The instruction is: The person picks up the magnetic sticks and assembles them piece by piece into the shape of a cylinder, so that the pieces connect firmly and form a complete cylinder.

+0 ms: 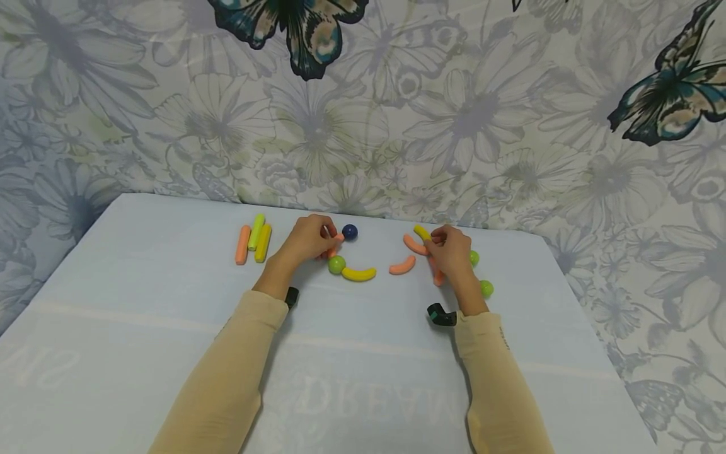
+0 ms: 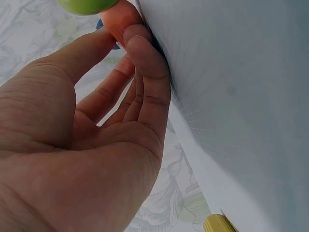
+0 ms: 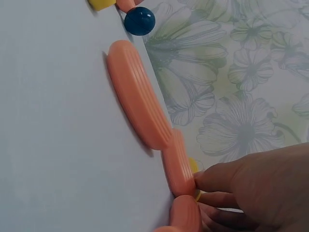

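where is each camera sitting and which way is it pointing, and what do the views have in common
Head: worn on the head, looking forward and down at the table; both sleeved forearms, left hand and right hand show.
Left wrist: under the left hand, looking along the palm to fingers pinching an orange stick.
Right wrist: looks past the right hand's fingers at curved orange sticks.
Shared: the dark blue ball shows in head and right wrist views.
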A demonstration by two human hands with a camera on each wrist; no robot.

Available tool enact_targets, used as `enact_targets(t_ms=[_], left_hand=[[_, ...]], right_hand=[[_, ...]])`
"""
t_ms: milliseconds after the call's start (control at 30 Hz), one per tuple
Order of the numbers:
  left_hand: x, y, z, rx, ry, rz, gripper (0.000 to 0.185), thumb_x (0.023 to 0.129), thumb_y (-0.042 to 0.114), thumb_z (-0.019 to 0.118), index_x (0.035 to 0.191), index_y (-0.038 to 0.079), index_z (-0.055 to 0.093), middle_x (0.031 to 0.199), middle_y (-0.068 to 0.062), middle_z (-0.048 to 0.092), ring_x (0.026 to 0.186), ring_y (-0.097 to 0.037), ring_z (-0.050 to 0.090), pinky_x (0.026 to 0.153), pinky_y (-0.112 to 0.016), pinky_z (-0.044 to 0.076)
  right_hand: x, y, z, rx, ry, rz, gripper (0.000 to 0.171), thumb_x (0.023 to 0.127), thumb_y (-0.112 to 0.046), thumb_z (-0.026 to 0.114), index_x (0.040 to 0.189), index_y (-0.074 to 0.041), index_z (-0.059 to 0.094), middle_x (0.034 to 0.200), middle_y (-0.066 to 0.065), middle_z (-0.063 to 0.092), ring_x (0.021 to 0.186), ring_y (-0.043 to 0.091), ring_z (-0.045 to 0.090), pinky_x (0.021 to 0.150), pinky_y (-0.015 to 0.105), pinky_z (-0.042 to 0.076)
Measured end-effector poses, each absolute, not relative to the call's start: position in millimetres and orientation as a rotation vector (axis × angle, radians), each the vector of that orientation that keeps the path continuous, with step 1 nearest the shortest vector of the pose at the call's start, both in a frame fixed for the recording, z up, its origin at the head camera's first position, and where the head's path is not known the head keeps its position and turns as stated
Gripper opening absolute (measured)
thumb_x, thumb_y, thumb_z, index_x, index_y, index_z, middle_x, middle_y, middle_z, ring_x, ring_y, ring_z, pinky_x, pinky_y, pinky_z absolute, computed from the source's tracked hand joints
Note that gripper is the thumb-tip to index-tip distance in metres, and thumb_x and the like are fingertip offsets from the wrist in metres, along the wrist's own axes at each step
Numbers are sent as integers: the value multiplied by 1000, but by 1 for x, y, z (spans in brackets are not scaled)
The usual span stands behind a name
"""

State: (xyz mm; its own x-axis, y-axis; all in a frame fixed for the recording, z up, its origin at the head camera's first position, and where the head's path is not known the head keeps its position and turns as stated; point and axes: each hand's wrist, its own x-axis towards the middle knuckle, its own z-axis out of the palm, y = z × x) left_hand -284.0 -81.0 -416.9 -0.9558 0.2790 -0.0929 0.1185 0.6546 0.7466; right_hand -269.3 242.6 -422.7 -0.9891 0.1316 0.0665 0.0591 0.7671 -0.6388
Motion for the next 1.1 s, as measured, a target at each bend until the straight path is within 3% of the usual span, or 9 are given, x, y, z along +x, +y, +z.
enact_targets(t_ms=[800, 1100], left_hand=[[-284, -80, -418, 333, 2682, 1188, 20, 102, 23, 73, 106, 4, 69, 82, -10, 66, 60, -17, 64, 58, -26, 50], [-285, -80, -418, 317, 2680, 1173, 20, 102, 23, 72, 107, 5, 68, 83, -10, 66, 61, -17, 63, 58, -26, 51]], right_hand=[[-272, 243, -422, -254, -2848, 1046, 29, 96, -16, 75, 120, 1, 73, 115, 19, 73, 105, 33, 67, 92, 44, 56], [-272, 241, -428, -314, -2723, 1084, 26, 90, -19, 71, 112, -5, 75, 103, 13, 73, 92, 29, 67, 78, 40, 55]])
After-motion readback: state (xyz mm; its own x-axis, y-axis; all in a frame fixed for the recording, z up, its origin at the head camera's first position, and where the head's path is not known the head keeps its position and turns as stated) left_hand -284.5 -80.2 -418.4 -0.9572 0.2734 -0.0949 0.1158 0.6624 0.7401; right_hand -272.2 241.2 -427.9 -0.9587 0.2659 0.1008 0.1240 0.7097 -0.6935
